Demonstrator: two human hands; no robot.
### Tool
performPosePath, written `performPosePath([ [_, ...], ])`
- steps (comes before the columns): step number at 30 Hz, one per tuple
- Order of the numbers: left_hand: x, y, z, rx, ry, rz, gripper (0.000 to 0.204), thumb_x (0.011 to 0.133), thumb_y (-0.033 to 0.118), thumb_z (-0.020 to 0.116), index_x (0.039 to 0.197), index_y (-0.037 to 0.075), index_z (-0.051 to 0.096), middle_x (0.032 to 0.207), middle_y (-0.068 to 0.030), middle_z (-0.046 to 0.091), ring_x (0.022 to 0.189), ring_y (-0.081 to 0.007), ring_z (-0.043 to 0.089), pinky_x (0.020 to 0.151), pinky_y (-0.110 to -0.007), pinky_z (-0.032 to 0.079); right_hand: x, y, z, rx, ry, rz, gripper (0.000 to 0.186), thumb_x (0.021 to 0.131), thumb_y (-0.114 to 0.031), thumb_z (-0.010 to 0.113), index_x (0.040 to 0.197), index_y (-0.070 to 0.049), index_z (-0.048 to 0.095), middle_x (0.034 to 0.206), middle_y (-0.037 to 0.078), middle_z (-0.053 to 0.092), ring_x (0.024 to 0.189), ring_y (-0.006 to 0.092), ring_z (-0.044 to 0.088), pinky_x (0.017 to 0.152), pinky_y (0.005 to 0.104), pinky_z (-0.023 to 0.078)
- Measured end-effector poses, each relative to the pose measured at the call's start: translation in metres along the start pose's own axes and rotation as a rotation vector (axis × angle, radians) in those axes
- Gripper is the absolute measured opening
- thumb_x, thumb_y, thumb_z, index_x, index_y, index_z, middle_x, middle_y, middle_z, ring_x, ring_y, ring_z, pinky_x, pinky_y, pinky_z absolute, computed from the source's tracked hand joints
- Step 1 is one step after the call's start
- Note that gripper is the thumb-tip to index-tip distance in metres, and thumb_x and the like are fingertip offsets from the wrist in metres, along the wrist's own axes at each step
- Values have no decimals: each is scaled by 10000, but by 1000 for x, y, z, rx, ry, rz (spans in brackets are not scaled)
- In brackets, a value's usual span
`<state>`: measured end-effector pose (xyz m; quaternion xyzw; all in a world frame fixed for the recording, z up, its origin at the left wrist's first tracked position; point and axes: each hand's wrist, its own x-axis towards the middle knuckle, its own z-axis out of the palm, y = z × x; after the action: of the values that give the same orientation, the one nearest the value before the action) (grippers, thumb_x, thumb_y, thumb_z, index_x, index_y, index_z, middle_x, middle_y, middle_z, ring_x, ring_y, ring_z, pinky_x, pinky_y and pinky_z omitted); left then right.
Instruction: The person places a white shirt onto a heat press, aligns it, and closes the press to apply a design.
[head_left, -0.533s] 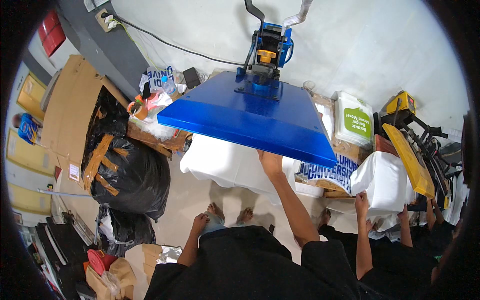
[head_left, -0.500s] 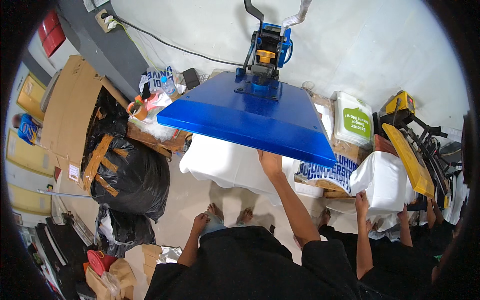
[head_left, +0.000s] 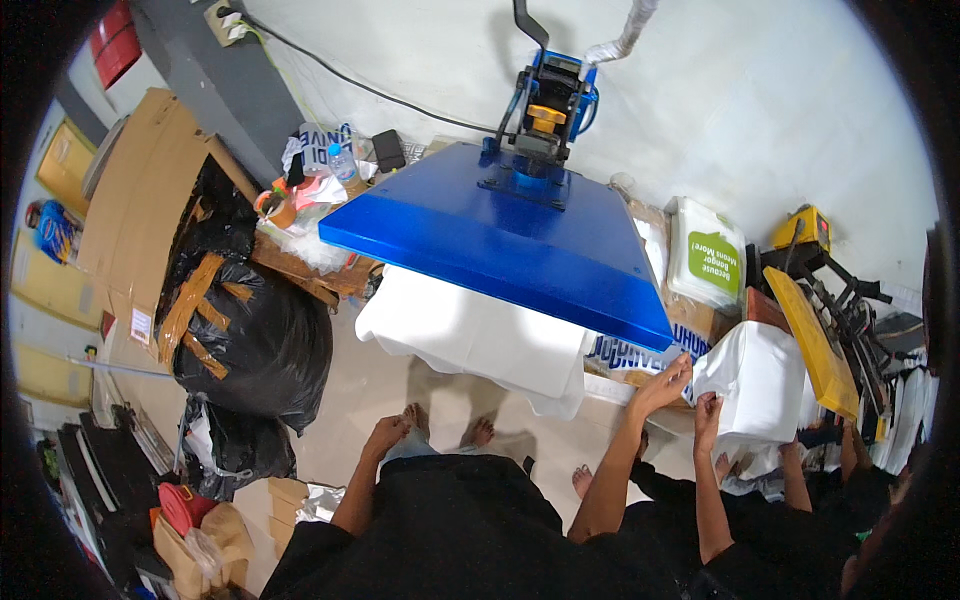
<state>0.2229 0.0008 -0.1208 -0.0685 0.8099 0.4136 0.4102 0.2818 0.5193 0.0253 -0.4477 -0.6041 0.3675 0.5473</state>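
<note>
While holding the right hand (head_left: 664, 387) near printed cloth (head_left: 690, 338), fingers bent, has the white cloth (head_left: 460, 335) left of them, beneath the press (head_left: 500, 245), longest left to right; has the left hand (head_left: 388, 432) farther off, fingers curled; cannot tell whether together.

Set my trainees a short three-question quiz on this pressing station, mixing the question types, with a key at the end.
1. Multiple choice: what colour is the large press plate above the white cloth?
a) yellow
b) blue
c) red
2. True or false: the person's left hand is gripping that white cloth.
3. Short answer: which of the person's hands is nearer the blue-lettered cloth by the plate's right front corner?

Key:
1. b
2. False; it is low on the left, apart from the cloth.
3. The right hand.
</note>
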Motion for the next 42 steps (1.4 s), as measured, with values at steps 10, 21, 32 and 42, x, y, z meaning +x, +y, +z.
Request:
performPosePath([
  [10, -97, 237, -44, 26, -119, 733, 325, 952, 190, 621, 1224, 12, 614, 1001, -71, 704, 946, -165, 625, 897, -310, 472, -207, -172, 26, 284, -1196, -201, 62, 893, -33, 564, 951, -9, 563, 1158, 170, 621, 1157, 310, 552, 1019, 429, 394],
  [21, 40, 161, -220, -761, 67, 370, 323, 998, 299, 502, 1154, 44, 625, 1000, -62, 672, 889, -171, 631, 804, -336, 494, -169, -57, 133, -996, -468, -324, 951, 860, -585, 568, 1460, 76, 237, 1499, 319, 241, 1425, 501, 115, 1112, 689, 12],
  [32, 286, 121, -349, -789, 368, 47, 411, 927, 457, 593, 838, 61, 660, 667, -58, 605, 547, -175, 555, 509, -301, 450, -289, -233, 92, -366, -1128, -267, 531, 806, -205, 771, 1257, -1, 581, 1348, 227, 541, 1236, 367, 539, 1035, 427, 428],
  [42, 144, 96, -242, -1362, -133, -35, 185, 980, 294, 504, 916, 126, 547, 743, 4, 527, 594, -134, 469, 535, -290, 394, -118, -469, 57, -206, -527, -1115, 483, 841, -329, 692, 1108, 72, 648, 1046, 200, 687, 1013, 316, 640, 951, 438, 460],
])
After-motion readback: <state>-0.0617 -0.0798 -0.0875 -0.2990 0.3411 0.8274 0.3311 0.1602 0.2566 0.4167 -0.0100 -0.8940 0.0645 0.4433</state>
